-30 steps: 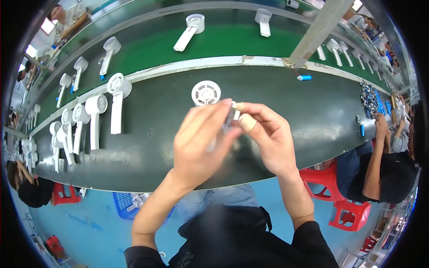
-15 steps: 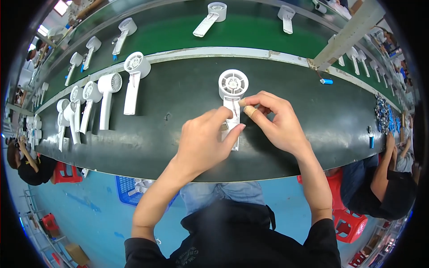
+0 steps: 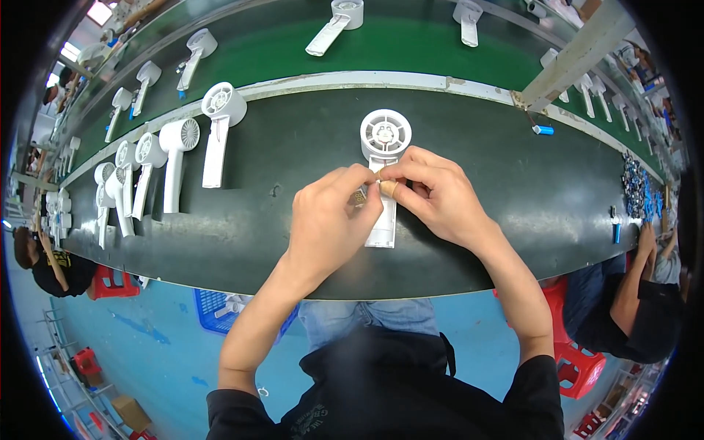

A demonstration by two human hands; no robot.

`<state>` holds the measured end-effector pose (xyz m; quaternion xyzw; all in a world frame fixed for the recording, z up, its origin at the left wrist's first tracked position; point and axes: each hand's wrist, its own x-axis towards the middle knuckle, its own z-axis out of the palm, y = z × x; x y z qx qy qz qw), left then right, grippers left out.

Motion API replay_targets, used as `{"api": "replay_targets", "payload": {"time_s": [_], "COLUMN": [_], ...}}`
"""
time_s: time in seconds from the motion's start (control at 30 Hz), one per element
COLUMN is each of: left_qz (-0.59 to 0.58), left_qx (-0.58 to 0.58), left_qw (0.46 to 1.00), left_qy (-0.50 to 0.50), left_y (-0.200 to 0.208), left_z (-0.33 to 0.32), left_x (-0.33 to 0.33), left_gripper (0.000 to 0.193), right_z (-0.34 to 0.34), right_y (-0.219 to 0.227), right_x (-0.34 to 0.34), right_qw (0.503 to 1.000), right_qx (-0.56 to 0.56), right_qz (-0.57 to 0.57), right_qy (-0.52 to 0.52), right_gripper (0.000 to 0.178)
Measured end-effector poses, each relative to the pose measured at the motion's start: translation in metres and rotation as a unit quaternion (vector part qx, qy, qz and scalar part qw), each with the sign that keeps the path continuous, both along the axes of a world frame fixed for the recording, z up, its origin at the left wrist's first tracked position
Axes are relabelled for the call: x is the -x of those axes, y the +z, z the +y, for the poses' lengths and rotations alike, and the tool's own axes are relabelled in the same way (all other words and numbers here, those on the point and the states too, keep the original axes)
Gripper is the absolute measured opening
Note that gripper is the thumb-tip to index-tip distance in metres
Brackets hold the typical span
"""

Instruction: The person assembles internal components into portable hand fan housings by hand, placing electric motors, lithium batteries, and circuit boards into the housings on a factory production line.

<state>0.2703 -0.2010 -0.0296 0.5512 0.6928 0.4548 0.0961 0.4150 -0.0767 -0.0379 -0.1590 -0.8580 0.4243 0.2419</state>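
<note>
A white handheld fan (image 3: 385,135) lies face up on the dark green bench, its round head pointing away from me and its open handle toward me. My left hand (image 3: 326,209) is closed in a pinch over the upper handle. Against it, my right hand (image 3: 438,192) pinches too, with tan coverings on its thumb and a finger. The fingertips meet over the handle and hide whatever is between them. Part of a small circuit board (image 3: 359,196) shows beside my left fingers. A short piece of thin wire (image 3: 386,163) runs below the fan head.
Several white fans (image 3: 172,158) stand along the bench's left. More lie on the green belt (image 3: 411,48) beyond a pale rail (image 3: 330,79). Near the metal post (image 3: 576,59) lies a blue battery (image 3: 543,130). A pile of blue cells (image 3: 638,187) is by a co-worker at right.
My hands have come together. My right fingertips moved inward and down to meet my left ones, which closed into a pinch over the handle. The fan shifted slightly in view.
</note>
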Motion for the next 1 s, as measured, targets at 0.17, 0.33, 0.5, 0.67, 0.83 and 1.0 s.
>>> {"api": "replay_targets", "payload": {"time_s": [0.17, 0.33, 0.5, 0.67, 0.83, 1.0], "left_qz": [-0.017, -0.032, -0.048, -0.042, -0.018, 0.006], "left_qx": [0.006, 0.053, 0.031, 0.017, -0.025, -0.058], "left_qw": [1.000, 0.998, 0.995, 0.999, 0.999, 0.998], "left_qy": [0.004, -0.005, -0.078, -0.023, -0.008, -0.022], "left_y": [0.000, 0.008, 0.003, -0.005, -0.013, -0.017], "left_z": [0.002, -0.001, -0.012, -0.013, -0.012, -0.010], "left_x": [0.003, 0.003, 0.018, 0.010, 0.005, 0.006], "left_gripper": [0.005, 0.010, 0.037, 0.029, 0.026, 0.030], "right_z": [-0.007, -0.008, -0.011, -0.014, -0.016, -0.018], "right_y": [0.006, 0.003, -0.003, -0.005, -0.005, -0.007], "right_x": [0.003, 0.003, 0.006, 0.009, 0.011, 0.012], "right_qw": [0.993, 0.986, 0.974, 0.977, 0.984, 0.989], "right_qx": [0.108, 0.160, 0.218, 0.177, 0.126, 0.061], "right_qz": [-0.031, -0.026, 0.009, 0.054, 0.068, 0.069], "right_qy": [-0.022, -0.046, -0.068, -0.103, -0.104, -0.115], "right_gripper": [0.012, 0.010, 0.007, 0.006, 0.006, 0.006]}}
